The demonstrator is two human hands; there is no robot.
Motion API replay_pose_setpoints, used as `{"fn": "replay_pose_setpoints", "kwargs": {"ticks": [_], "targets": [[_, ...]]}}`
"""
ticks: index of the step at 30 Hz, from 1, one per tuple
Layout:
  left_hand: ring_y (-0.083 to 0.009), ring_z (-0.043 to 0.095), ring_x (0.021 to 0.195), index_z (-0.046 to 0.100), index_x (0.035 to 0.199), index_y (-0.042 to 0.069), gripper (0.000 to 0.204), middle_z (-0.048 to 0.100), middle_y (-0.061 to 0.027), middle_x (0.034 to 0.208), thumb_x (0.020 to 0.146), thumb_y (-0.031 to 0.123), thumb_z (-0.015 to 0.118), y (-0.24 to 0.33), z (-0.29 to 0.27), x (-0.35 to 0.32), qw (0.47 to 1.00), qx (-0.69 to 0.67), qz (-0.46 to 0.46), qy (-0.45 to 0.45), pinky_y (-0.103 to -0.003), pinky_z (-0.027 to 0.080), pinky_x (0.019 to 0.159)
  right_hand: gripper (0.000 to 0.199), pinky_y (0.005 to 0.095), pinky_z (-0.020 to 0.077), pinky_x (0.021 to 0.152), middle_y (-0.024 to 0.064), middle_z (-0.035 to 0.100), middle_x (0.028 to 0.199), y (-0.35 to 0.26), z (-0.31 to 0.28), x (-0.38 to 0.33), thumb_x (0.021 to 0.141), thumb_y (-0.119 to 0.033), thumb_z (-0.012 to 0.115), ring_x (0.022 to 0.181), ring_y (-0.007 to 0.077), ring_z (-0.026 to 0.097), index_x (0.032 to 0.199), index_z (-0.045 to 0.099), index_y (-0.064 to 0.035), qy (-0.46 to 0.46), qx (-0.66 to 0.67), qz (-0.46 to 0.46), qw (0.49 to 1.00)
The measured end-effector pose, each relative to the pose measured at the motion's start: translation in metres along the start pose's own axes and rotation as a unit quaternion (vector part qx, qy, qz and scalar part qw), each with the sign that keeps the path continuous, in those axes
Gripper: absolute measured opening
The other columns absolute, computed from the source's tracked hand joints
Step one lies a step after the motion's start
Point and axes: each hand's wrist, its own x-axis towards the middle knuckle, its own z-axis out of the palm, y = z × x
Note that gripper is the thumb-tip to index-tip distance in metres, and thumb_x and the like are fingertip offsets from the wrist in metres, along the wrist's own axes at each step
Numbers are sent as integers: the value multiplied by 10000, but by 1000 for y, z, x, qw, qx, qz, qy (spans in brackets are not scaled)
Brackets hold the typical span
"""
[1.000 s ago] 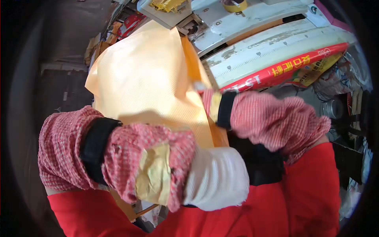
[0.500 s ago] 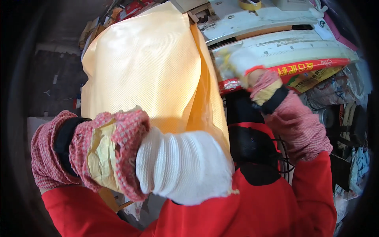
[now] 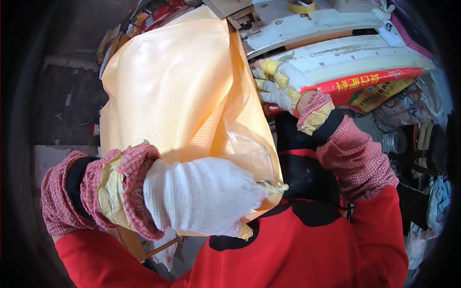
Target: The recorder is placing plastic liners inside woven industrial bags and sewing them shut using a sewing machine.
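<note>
A large pale orange woven sack (image 3: 168, 91) stretches from the sewing machine head toward my body. Clear plastic film (image 3: 242, 144) shows at its near right side. My left hand (image 3: 206, 194), in a white knit glove with yellow tape at the fingertips, is closed on the sack's near edge; most of its fingers are hidden. Further away, my right hand (image 3: 281, 84), gloved and wrapped with yellow tape, has its fingers stretched apart. Their tips reach the sack's right border beside the white machine table; whether they touch it I cannot tell.
The sewing machine (image 3: 233, 9) stands at the far end of the sack. A red printed strip (image 3: 370, 81) runs along the front of the white table (image 3: 355, 57), with a roll of yellow tape (image 3: 301, 6) on top. Plastic bags and cloth (image 3: 438, 201) crowd the right.
My right hand, blurred before, has moved slightly left to the sack's edge. My left hand has shifted left, and the sack's near corner now shows beside it. The sack has more folds.
</note>
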Motion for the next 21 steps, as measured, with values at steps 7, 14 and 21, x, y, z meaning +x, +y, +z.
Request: {"fn": "replay_pose_setpoints", "kwargs": {"ticks": [7,14,21], "targets": [[-287,578,646,594,712,54,340,574,-111,706,691,393,611,13,-2,8,986,114,-1,-121,-380,468,582,334,358,463,642,138,578,827,-17,18,-20,774,-257,558,710,272,567,979,538,6,11,-590,-157,792],[-306,595,786,629,877,88,349,626,-100,801,706,389,591,19,-3,20,937,86,36,-337,-393,483,685,278,384,466,656,204,600,842,-11,28,-9,756,-237,512,766,336,586,915,584,-21,21,-723,-218,655],[-304,594,676,599,695,81,291,599,-102,666,701,371,606,19,-4,27,945,90,94,-300,-376,475,574,165,363,486,576,155,611,717,-14,37,2,684,-133,542,666,287,601,701,634,3,-119,-929,-263,233]]}}
